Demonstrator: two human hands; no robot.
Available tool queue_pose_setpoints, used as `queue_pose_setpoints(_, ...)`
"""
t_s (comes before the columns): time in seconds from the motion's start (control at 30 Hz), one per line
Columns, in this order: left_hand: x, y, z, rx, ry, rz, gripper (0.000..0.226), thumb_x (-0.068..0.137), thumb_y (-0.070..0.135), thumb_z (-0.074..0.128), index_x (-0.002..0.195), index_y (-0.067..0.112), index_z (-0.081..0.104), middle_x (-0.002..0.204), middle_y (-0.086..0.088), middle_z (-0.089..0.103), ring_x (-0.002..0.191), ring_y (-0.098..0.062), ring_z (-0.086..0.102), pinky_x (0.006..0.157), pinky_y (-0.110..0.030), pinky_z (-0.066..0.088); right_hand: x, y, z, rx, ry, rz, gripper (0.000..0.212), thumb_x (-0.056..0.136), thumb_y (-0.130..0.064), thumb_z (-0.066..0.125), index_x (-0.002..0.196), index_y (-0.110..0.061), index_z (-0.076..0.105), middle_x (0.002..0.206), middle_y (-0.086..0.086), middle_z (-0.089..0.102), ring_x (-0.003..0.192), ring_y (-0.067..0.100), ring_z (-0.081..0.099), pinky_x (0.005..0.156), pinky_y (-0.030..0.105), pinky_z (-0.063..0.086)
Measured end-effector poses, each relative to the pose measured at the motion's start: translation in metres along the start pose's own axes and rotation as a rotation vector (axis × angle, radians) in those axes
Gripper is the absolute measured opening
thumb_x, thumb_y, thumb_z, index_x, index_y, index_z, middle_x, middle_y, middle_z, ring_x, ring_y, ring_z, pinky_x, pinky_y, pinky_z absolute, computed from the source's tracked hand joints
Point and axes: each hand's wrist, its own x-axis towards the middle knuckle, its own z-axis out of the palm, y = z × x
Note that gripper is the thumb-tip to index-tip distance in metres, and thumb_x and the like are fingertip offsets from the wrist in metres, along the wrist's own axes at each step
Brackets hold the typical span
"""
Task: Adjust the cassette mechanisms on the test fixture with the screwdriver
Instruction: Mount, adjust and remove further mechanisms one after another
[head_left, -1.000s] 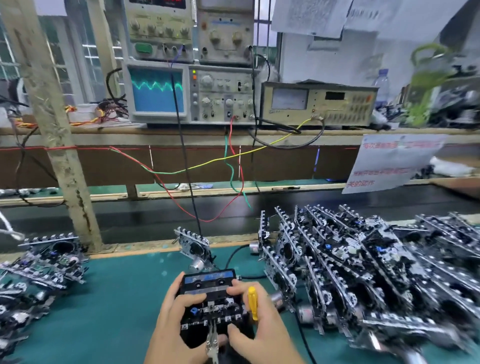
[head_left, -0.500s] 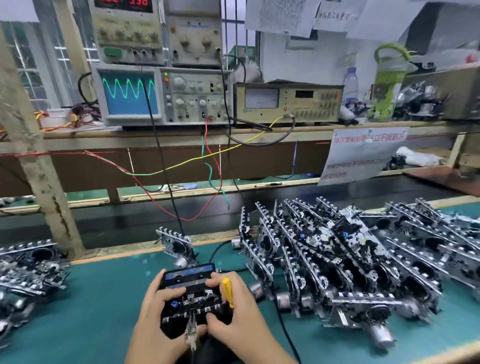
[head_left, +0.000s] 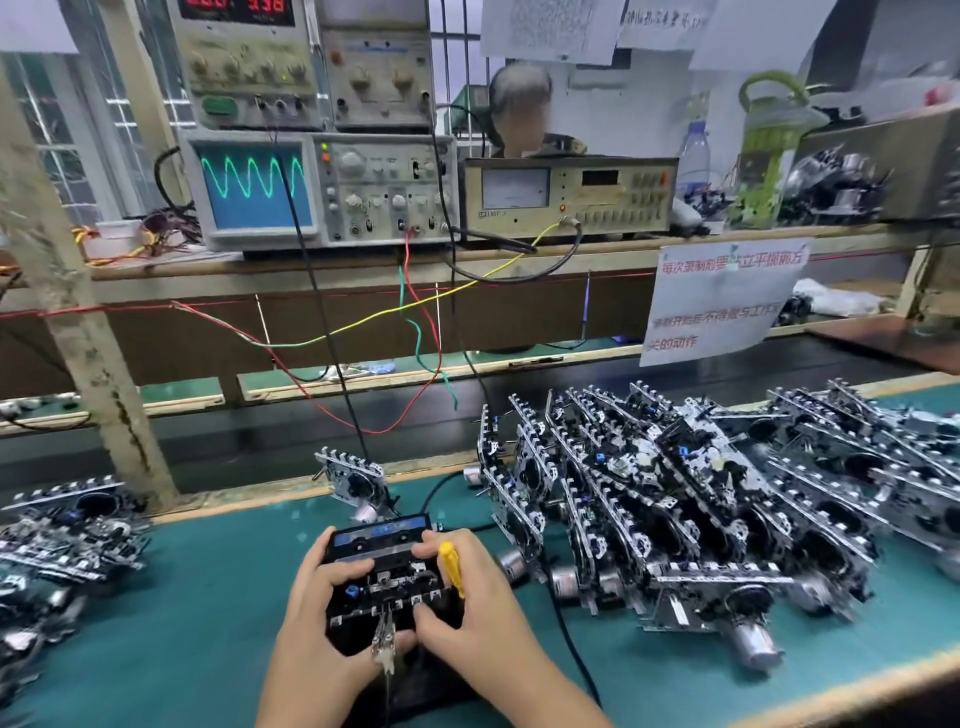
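Between hands: mechanism (head_left: 387, 577); left hand (head_left: 317, 597) grips its left edge, right hand (head_left: 467, 603) right edge, pinching screwdriver (head_left: 451, 569).

Teal-matted counter (head_left: 208, 597) with a pale wooden front edge. A dense heap of black-and-silver metal cassette mechanisms (head_left: 675, 499) lies at right; a smaller pile of similar mechanisms (head_left: 67, 530) lies at left. One single mechanism (head_left: 358, 483) stands tilted near the far edge. A black test fixture (head_left: 384, 577) rests near centre.

Both hands on cassette mechanism at counter (head_left: 208, 597).
Left hand (head_left: 317, 597) and right hand (head_left: 470, 608) grip cassette mechanism (head_left: 387, 571); right holds yellow screwdriver (head_left: 451, 566).
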Motion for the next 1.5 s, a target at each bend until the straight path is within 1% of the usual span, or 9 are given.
queue_pose_setpoints(0.13, 0.0, -0.001, 0.0, 0.006, 0.0, -0.005, 0.078, 0.048, 0.026, 0.101, 0.11, 0.051, 0.06, 0.153, 0.035, 0.032, 0.132, 0.017, 0.038, 0.101, -0.032, 0.038, -0.001, 0.001, 0.001, 0.001, 0.006, 0.003, 0.039, 0.088, -0.028, 0.063, 0.122, -0.042, 0.05, 0.14, -0.022, 0.047, 0.136, -0.008, 0.038, 0.112, 0.02, 0.033)
queue_pose_setpoints(0.2, -0.001, -0.001, 0.0, 0.004, -0.002, -0.004, 0.078, 0.048, 0.027, 0.101, 0.111, 0.051, 0.06, 0.153, 0.035, 0.032, 0.131, 0.02, 0.037, 0.099, -0.027, 0.039, -0.001, 0.001, 0.001, -0.007, 0.011, 0.004, 0.039, 0.088, -0.028, 0.062, 0.122, -0.042, 0.05, 0.14, -0.023, 0.047, 0.135, -0.008, 0.039, 0.112, 0.021, 0.034)
queue_pose_setpoints(0.33, -0.001, -0.002, 0.0, 0.02, -0.013, 0.004, 0.079, 0.05, 0.026, 0.101, 0.111, 0.053, 0.059, 0.153, 0.035, 0.031, 0.126, 0.027, 0.035, 0.093, -0.02, 0.038, -0.001, 0.0, 0.0, -0.015, 0.004, -0.008, 0.039, 0.091, -0.028, 0.062, 0.126, -0.038, 0.05, 0.139, -0.028, 0.045, 0.135, -0.011, 0.036, 0.111, 0.016, 0.03)
queue_pose_setpoints(0.83, -0.002, 0.002, 0.0, 0.012, -0.009, -0.027, 0.078, 0.053, 0.025, 0.099, 0.114, 0.053, 0.058, 0.153, 0.037, 0.029, 0.127, 0.028, 0.033, 0.097, -0.027, 0.038, -0.002, -0.003, -0.001, -0.01, 0.006, 0.006, 0.037, 0.092, -0.024, 0.064, 0.124, -0.037, 0.052, 0.139, -0.025, 0.047, 0.132, -0.014, 0.038, 0.105, 0.006, 0.028)
queue_pose_setpoints(0.97, -0.003, 0.002, 0.0, 0.028, -0.007, -0.035, 0.079, 0.052, 0.026, 0.099, 0.114, 0.054, 0.058, 0.154, 0.037, 0.029, 0.128, 0.028, 0.032, 0.099, -0.031, 0.037, -0.002, -0.003, -0.001, -0.003, 0.001, 0.002, 0.037, 0.092, -0.023, 0.064, 0.124, -0.036, 0.052, 0.139, -0.024, 0.047, 0.134, -0.012, 0.038, 0.109, 0.011, 0.031)
queue_pose_setpoints(1.17, -0.002, 0.002, 0.0, 0.031, -0.019, -0.051, 0.079, 0.05, 0.024, 0.1, 0.109, 0.055, 0.059, 0.153, 0.037, 0.029, 0.129, 0.025, 0.033, 0.102, -0.032, 0.037, 0.0, -0.002, -0.007, -0.003, -0.025, -0.005, 0.037, 0.092, -0.023, 0.065, 0.124, -0.038, 0.053, 0.137, -0.025, 0.048, 0.133, -0.011, 0.039, 0.105, 0.007, 0.03)
queue_pose_setpoints(1.37, -0.002, 0.006, -0.002, 0.06, -0.013, -0.039, 0.077, 0.052, 0.025, 0.1, 0.108, 0.056, 0.058, 0.153, 0.037, 0.028, 0.127, 0.027, 0.033, 0.098, -0.027, 0.037, -0.002, -0.008, -0.008, 0.018, -0.046, 0.026, 0.04, 0.086, -0.031, 0.064, 0.122, -0.044, 0.051, 0.138, -0.03, 0.046, 0.13, -0.011, 0.041, 0.107, 0.019, 0.036)
queue_pose_setpoints(1.43, -0.001, 0.008, -0.008, 0.066, -0.057, -0.021, 0.073, 0.057, 0.029, 0.098, 0.11, 0.057, 0.057, 0.154, 0.038, 0.026, 0.131, 0.026, 0.031, 0.1, -0.023, 0.037, -0.006, -0.013, -0.011, 0.03, -0.048, 0.017, 0.039, 0.087, -0.04, 0.062, 0.124, -0.045, 0.051, 0.13, -0.034, 0.049, 0.124, -0.01, 0.046, 0.1, 0.017, 0.038)
queue_pose_setpoints(1.5, 0.002, 0.013, -0.02, 0.077, -0.129, 0.017, 0.06, 0.064, 0.044, 0.084, 0.115, 0.057, 0.056, 0.156, 0.037, 0.023, 0.137, 0.021, 0.028, 0.106, -0.019, 0.034, -0.01, -0.019, -0.016, 0.075, 0.022, -0.027, 0.032, 0.093, -0.04, 0.054, 0.124, -0.039, 0.055, 0.12, -0.03, 0.054, 0.117, -0.004, 0.051, 0.095, 0.016, 0.038)
